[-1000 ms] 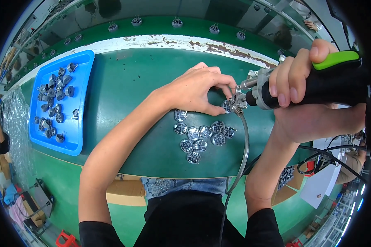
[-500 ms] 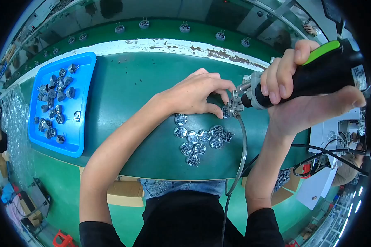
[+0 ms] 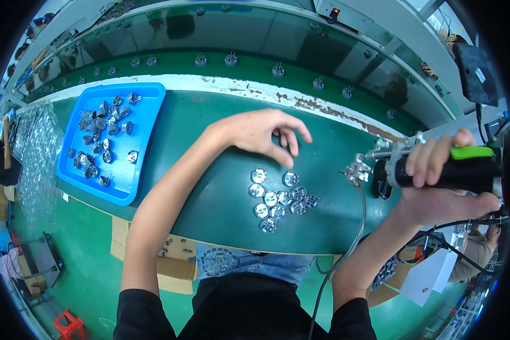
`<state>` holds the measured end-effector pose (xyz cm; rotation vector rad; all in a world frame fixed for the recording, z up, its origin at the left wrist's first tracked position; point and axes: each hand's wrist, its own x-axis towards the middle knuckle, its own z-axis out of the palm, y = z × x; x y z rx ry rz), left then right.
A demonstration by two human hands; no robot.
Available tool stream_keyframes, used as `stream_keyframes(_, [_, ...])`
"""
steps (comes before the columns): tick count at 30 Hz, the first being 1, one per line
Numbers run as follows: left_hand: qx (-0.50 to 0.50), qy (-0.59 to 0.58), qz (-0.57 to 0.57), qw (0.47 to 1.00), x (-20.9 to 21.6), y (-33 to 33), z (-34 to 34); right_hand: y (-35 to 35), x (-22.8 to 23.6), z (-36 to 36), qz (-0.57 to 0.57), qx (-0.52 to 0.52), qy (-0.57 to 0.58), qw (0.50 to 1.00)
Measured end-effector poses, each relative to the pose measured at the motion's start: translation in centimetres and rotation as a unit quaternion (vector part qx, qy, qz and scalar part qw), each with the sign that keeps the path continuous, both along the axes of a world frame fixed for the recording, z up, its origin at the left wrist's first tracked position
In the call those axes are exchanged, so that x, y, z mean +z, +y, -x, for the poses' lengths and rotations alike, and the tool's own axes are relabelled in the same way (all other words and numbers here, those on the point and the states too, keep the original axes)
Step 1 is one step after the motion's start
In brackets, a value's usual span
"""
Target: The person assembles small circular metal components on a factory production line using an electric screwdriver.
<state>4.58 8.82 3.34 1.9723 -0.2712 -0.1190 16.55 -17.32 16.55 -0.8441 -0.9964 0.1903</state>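
My right hand (image 3: 428, 204) grips a black electric screwdriver (image 3: 471, 174) with a green lever, held sideways over the right end of the bench. Its metal nozzle head (image 3: 357, 170), fed by a clear hose (image 3: 361, 221), points left, away from the parts. My left hand (image 3: 263, 131) hovers over the green bench with fingers apart and nothing in them. Just below its thumb tip lies one round grey part (image 3: 290, 178) with a circuit-like face. Several more such round parts (image 3: 270, 198) lie grouped flat nearer my body.
A blue tray (image 3: 126, 184) with several round pronged parts stands at the left. Beyond the bench's worn white edge (image 3: 209, 83), a green conveyor (image 3: 173, 63) carries spaced parts. Bubble wrap (image 3: 37, 164) hangs at far left. Below the bench are a cardboard box (image 3: 175, 269) and a red stool (image 3: 69, 324).
The screwdriver has moved right, off the round part, which now lies on the bench. My left hand has let go of that part and lifted away. The view has shifted too.
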Motion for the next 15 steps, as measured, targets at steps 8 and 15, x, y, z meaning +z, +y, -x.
stream_keyframes(8, [0.386,-0.151,-0.276,0.867,-2.0,2.9,-6.1,1.9,-2.2,0.0,0.043,-0.011,0.033,0.998])
stream_keyframes(15, [0.487,-0.131,-0.294,0.812,-3.7,3.3,-9.1,3.3,-3.2,0.5,0.039,-0.062,0.054,0.996])
